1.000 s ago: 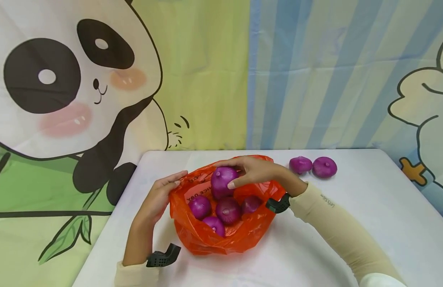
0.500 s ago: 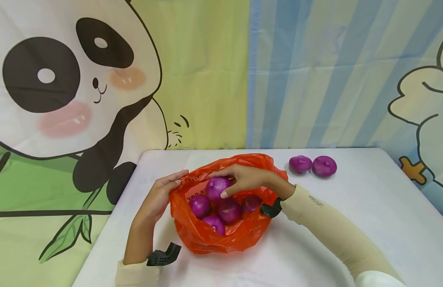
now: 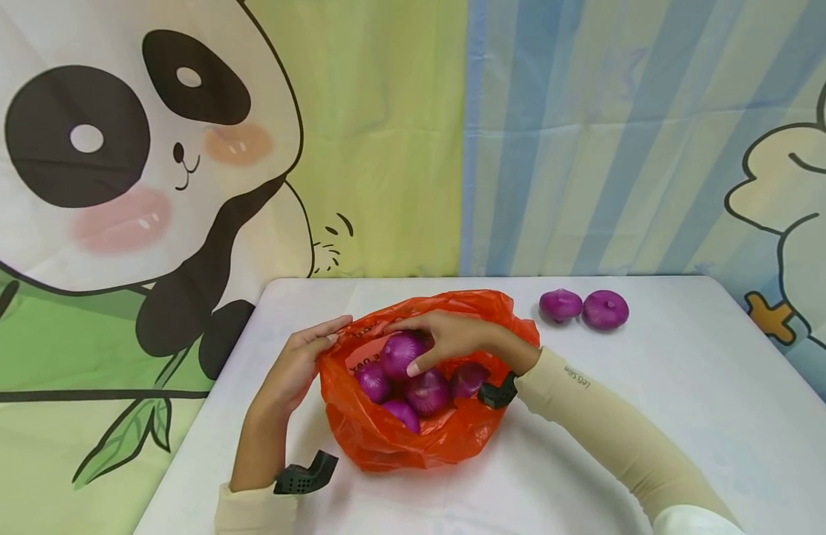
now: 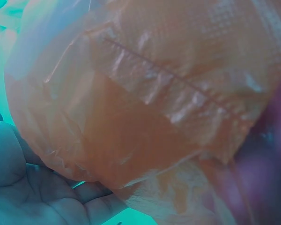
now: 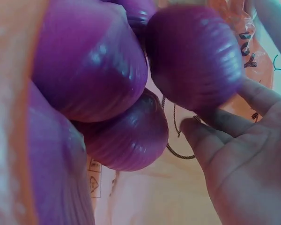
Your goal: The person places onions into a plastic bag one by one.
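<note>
A red plastic bag sits on the white table with its mouth spread, holding several purple onions such as the one at the front middle. My left hand grips the bag's left rim, thumb inside and fingers along the edge; in the left wrist view its palm lies under the orange-looking plastic. Reaching in over the right side, my right hand holds the topmost onion, its thumb at the front and other fingers behind. That onion rests against its neighbours in the right wrist view.
Two more onions, a left one and a right one, lie side by side at the table's back right. Behind the white table hangs a cloth backdrop with a cartoon panda.
My right hand has lowered the onion deeper into the bag and slightly left, onto the others. My left hand has stayed at the bag's rim.
</note>
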The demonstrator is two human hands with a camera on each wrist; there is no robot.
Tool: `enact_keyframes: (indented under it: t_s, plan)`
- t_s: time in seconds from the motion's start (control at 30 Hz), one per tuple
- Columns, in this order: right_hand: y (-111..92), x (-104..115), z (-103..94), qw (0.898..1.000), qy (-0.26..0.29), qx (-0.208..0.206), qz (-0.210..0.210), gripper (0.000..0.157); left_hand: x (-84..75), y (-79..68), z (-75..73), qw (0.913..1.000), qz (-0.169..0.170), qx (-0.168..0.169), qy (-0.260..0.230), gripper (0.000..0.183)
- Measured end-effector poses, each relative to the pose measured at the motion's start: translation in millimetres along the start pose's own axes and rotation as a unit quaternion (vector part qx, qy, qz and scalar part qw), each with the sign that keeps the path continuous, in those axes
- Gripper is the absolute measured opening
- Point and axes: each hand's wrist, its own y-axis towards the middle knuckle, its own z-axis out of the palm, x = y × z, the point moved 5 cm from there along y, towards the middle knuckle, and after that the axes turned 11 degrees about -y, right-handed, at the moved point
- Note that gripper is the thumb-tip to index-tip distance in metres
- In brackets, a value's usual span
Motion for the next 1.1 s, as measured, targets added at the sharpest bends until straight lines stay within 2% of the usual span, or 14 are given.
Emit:
enact_keyframes:
  t_s: [0.27, 0.47, 0.67, 0.9, 1.1]
  plan:
    - [-2.0, -0.5, -0.8, 0.999, 0.012, -0.002, -0.035, 0.073, 0.1, -0.3, 1.3, 1.0000, -0.002, 0.006, -0.001, 0.042]
    - [-5.8, -0.2, -3.2, 0.999, -0.004, -0.006, -0.034, 0.077, -0.4, -0.5, 2.0, 1.0000, -0.006, 0.005, 0.004, 0.042]
    - [-7.2, 3.5, -8.2, 0.999, 0.007, -0.006, -0.034, 0.070, 0.7, 1.3, 0.7, 1.0000, -0.007, 0.006, 0.002, 0.043]
    - [-11.0, 9.5, -14.8, 0.997, 0.025, -0.010, -0.069, 0.064, 0.4, 0.6, 0.3, 0.9999, -0.011, 0.001, 0.006, 0.043]
    - [-17.5, 7.7, -16.8, 0.998, 0.027, -0.010, -0.062, 0.064, 0.0, 0.2, 0.9, 0.9999, -0.012, 0.002, 0.007, 0.043]
